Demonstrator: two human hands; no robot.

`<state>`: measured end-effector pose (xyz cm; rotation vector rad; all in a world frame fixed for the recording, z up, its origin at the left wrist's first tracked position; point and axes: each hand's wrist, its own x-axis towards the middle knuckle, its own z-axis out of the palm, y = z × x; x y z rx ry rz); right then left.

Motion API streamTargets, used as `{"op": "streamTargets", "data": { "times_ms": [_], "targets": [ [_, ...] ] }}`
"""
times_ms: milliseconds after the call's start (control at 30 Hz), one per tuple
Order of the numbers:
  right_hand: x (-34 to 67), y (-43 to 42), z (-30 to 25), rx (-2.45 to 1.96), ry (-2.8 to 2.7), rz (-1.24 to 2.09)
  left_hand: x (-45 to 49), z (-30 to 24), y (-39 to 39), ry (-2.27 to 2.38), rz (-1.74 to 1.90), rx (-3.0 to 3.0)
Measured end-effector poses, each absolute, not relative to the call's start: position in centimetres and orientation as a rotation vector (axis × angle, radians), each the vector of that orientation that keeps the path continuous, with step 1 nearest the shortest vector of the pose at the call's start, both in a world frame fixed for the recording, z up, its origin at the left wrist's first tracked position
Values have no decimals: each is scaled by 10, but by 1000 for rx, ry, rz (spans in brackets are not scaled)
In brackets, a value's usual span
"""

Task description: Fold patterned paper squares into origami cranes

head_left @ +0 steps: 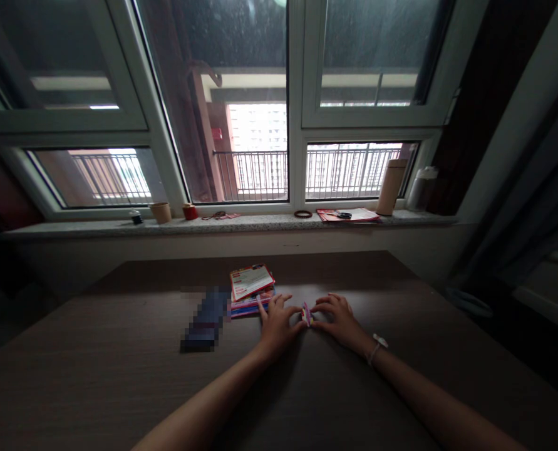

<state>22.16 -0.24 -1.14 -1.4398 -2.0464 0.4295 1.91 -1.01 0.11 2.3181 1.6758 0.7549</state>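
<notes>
Between my two hands, just above or on the brown table (pixel 119 376), is a small folded piece of colourful paper (pixel 306 315), pink, white and yellow. My left hand (pixel 277 327) pinches its left side with thumb and index finger, the other fingers stretched toward the back. On its right side the thumb and fingertips of my right hand (pixel 342 321) hold it too. A bracelet (pixel 377 347) circles my right wrist. Behind my left hand lies a white card with a red border (pixel 251 282) on top of colourful sheets (pixel 248 308).
Left of the sheets lies a dark pixelated object (pixel 206 321). Along the windowsill (pixel 264 223) stand a paper cup (pixel 161 213), a red spool-like item (pixel 190 212), a dark ring (pixel 303 214), papers with scissors (pixel 349 215), a tan bottle (pixel 391 188) and a grey bottle (pixel 422 189).
</notes>
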Motion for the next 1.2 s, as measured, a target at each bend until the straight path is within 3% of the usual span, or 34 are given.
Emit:
{"op": "streamTargets", "data": {
  "times_ms": [1200],
  "targets": [
    [219,-2,-10,-1444,-2040,463,19,4,-7,1555,792,2261]
  ]
}}
